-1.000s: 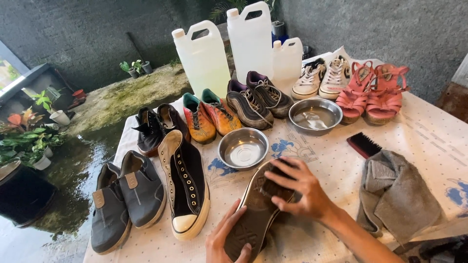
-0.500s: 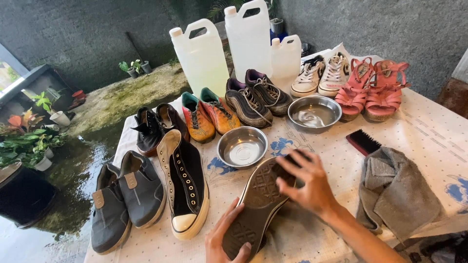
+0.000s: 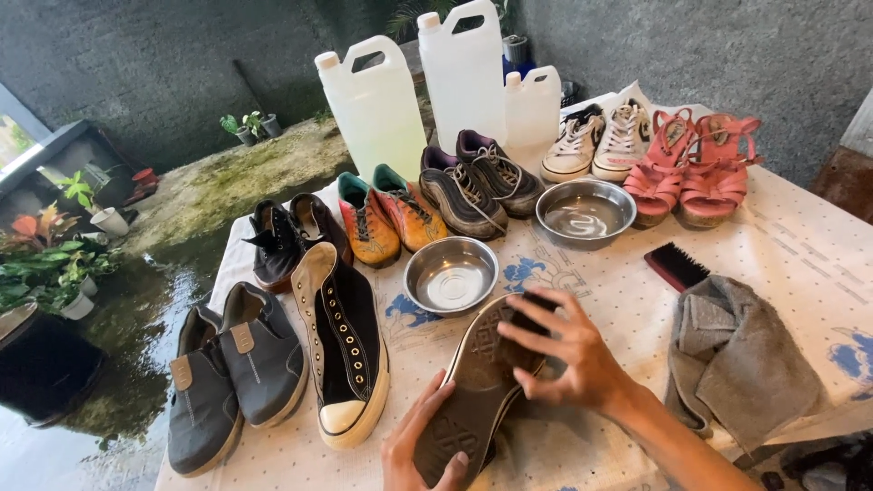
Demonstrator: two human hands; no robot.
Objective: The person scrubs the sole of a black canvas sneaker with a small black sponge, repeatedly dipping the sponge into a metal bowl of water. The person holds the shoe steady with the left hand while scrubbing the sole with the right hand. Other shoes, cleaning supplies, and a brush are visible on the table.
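Observation:
A dark sneaker (image 3: 473,400) lies sole up on the table in front of me, its toe pointing toward me. My left hand (image 3: 418,450) grips the toe end from below and the left. My right hand (image 3: 568,350) presses a small dark brush (image 3: 532,309) against the heel end of the sole, with the fingers curled over it. The matching black high-top sneaker (image 3: 346,345) stands upright just to the left. A steel bowl (image 3: 450,273) with a little water sits right behind the upturned shoe.
On the patterned tablecloth (image 3: 800,255) are a second steel bowl (image 3: 585,214), a black brush (image 3: 675,265), a grey cloth (image 3: 741,359), grey shoes (image 3: 232,364), black shoes (image 3: 282,236), orange shoes (image 3: 386,214), dark runners (image 3: 473,182), white sneakers (image 3: 596,136) and pink sandals (image 3: 696,168). White jugs (image 3: 377,105) stand behind. Potted plants (image 3: 55,255) are on the left.
My right hand has slid with the small dark brush along the sole from its middle toward the heel end. My left hand keeps hold of the toe.

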